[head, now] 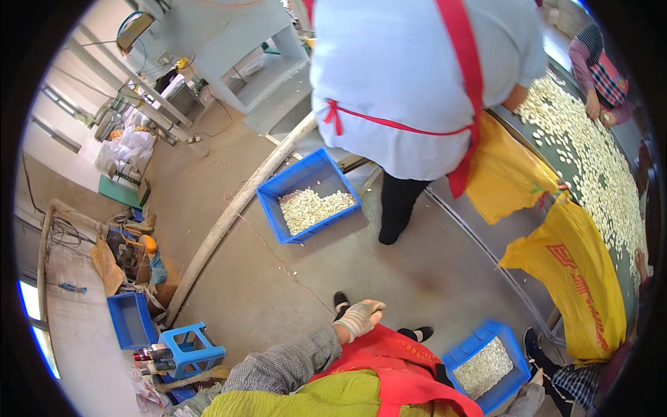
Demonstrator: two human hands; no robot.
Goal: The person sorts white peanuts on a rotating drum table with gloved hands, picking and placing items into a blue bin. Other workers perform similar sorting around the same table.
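Note:
My left hand [360,320], in a striped work glove with bare fingertips, is in front of my red apron [385,349]. Its fingers are curled in, and nothing shows in it. At my right side, my right hand [536,377] grips the outer rim of a blue plastic crate [452,359]. Pale, flat seeds or beans [484,367] cover the crate's bottom. Part of that hand is hidden by its angle, at the lower edge of the view. Ahead on the floor stands another blue crate [268,208] with similar pale pieces [312,208].
A co-worker [396,88] stands ahead, back turned. On the right, several people work along a green conveyor belt [568,167] strewn with pale pieces; yellow sacks [568,276] hang beside it. A long pipe [234,208] crosses the floor. A blue stool [193,349] stands at left.

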